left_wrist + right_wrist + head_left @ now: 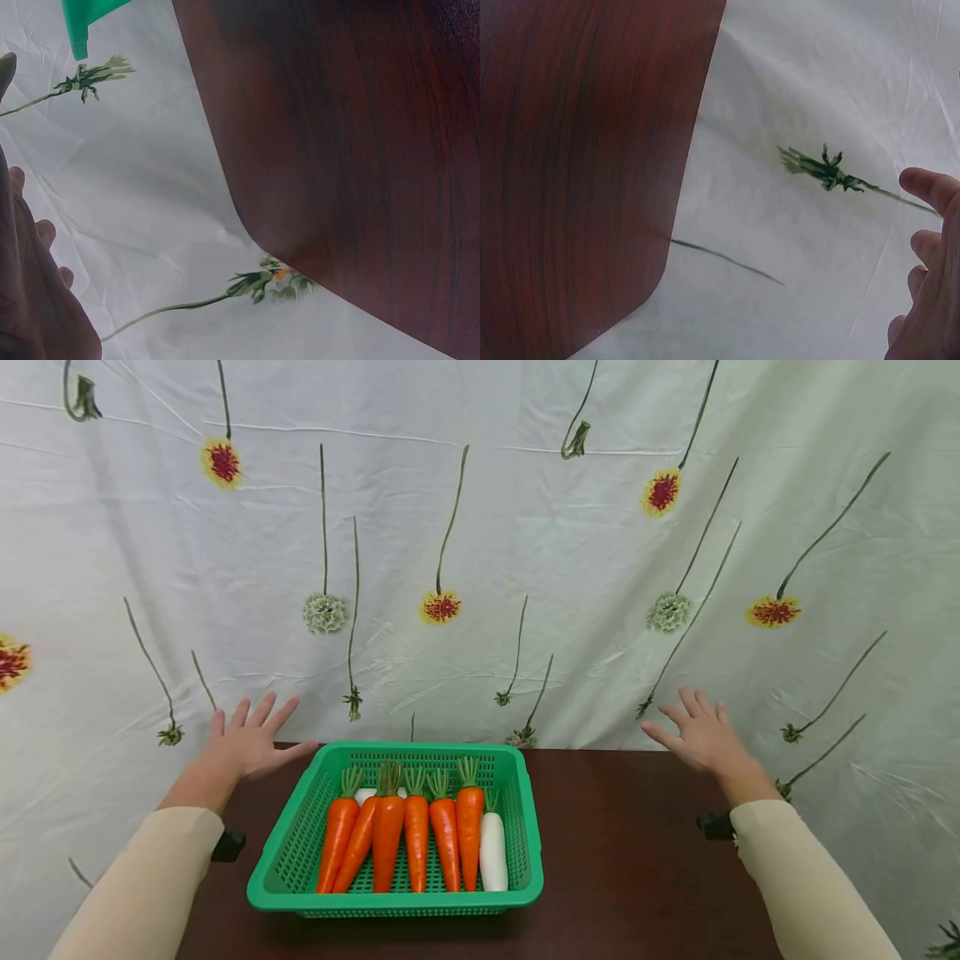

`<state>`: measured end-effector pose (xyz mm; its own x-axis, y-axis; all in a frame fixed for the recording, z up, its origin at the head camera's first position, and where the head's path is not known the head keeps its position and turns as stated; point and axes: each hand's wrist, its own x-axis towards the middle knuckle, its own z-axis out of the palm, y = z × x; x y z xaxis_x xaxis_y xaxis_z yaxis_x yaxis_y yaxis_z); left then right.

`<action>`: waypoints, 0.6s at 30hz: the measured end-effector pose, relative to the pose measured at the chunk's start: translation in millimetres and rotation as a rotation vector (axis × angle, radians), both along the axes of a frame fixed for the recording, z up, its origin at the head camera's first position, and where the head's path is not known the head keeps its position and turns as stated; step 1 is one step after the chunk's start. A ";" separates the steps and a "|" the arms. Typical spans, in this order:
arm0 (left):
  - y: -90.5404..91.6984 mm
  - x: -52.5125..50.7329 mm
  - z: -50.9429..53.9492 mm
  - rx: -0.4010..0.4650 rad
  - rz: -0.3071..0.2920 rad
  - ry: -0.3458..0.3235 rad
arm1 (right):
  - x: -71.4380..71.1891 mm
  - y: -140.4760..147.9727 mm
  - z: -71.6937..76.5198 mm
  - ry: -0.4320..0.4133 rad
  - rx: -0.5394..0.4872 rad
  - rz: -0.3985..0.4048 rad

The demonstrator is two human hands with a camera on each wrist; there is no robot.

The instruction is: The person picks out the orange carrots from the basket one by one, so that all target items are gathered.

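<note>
My left hand [251,745] is raised with its fingers spread, near the back left corner of a green plastic basket [531,852]. Nothing is in it. Several orange carrots [387,835] with green stem tops lie side by side in the basket. A white radish [492,852] lies at their right, and bits of something white [365,795] show behind the carrots, mostly hidden. Far to the right of the basket, my right hand [701,735] is held up with spread fingers and holds nothing. Each wrist view catches only part of its hand at the edge.
The basket stands on the left part of a dark brown wooden table [615,843]. Behind the table hangs a white cloth [570,552] printed with flowers and stems. Dark wrist devices show at the left wrist [227,846] and the right wrist [716,827].
</note>
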<state>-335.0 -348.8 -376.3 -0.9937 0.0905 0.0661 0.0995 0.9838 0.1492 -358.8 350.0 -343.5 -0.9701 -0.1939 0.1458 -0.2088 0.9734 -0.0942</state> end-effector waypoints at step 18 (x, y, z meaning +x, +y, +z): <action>15.3 12.4 0.9 0.000 -0.033 0.024 | 16.2 -36.4 -5.3 0.071 -0.029 0.110</action>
